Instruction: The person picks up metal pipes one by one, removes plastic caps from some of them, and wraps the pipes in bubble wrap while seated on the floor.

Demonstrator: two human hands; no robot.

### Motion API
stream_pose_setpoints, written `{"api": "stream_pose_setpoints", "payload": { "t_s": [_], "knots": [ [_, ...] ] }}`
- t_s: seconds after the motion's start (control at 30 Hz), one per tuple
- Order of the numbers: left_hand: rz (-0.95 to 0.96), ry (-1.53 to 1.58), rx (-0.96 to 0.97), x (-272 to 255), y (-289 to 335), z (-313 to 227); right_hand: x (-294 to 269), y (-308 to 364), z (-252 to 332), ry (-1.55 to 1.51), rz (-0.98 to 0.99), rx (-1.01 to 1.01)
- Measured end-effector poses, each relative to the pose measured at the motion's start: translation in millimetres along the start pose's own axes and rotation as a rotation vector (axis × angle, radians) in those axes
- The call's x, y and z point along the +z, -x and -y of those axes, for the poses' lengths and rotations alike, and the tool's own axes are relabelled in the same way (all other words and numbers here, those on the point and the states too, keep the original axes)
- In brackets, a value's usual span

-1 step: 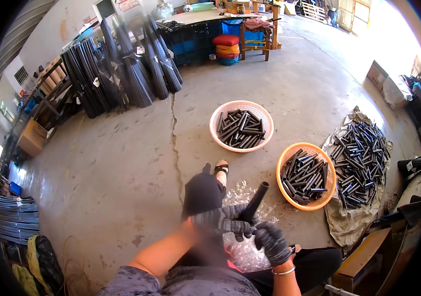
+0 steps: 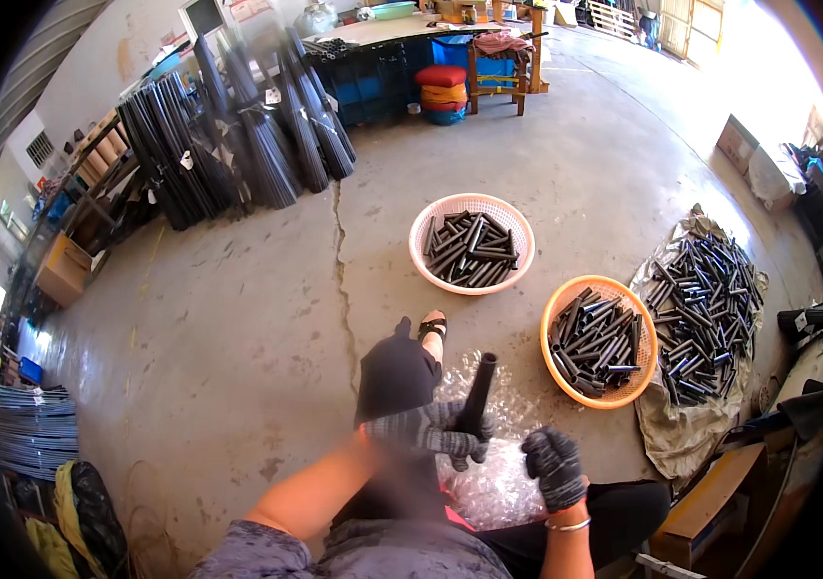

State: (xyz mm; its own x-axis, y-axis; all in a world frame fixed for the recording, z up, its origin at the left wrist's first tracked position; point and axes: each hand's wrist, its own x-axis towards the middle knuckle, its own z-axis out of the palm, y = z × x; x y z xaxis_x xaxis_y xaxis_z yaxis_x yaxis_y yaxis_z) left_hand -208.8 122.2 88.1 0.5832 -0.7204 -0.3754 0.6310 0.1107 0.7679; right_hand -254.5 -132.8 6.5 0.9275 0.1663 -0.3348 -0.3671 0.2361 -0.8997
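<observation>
A short black tube (image 2: 478, 391) stands nearly upright, leaning slightly right, in my left hand (image 2: 431, 430). The grey striped glove on that hand wraps round its lower part. My right hand (image 2: 556, 468), also gloved, is apart from the tube to its right, with its fingers curled in; what they hold, if anything, is hidden. Crumpled clear plastic scraps (image 2: 498, 487) lie between my legs, beneath both hands. Right of them, an orange basket (image 2: 545, 338) holds many black tubes, and a pink basket (image 2: 419, 253) farther ahead holds more.
A heap of black tubes (image 2: 706, 318) lies on a crumpled sheet (image 2: 667, 444) at the right. An open cardboard box (image 2: 715, 497) stands near my right knee. Bundles of long dark rods (image 2: 266, 154) lean at the far left, beside a workbench (image 2: 382, 34).
My right hand has come away from the tube's lower end and shifted right. My left hand has moved a little left with the tube, which is now more upright.
</observation>
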Motion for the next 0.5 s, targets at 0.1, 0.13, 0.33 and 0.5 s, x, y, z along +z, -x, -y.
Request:
{"api": "stream_pose_setpoints", "payload": {
  "t_s": [0.1,0.13,0.33,0.5],
  "knots": [
    [-0.046,-0.175,0.065,-4.5,5.2,8.1,-54.1,-14.7,-15.4,1.074,-0.468,-0.349],
    [-0.046,-0.188,0.091,-4.9,7.1,9.6,-67.5,-15.7,-12.3,1.420,-0.595,-0.237],
    [0.012,0.020,-0.027,2.0,-9.0,11.5,-24.4,-6.2,22.6,-0.193,-0.213,0.069],
    [0.015,-0.102,0.100,10.2,-14.8,3.6,53.2,-2.4,20.0,0.336,0.218,-0.246]
  ]
}}
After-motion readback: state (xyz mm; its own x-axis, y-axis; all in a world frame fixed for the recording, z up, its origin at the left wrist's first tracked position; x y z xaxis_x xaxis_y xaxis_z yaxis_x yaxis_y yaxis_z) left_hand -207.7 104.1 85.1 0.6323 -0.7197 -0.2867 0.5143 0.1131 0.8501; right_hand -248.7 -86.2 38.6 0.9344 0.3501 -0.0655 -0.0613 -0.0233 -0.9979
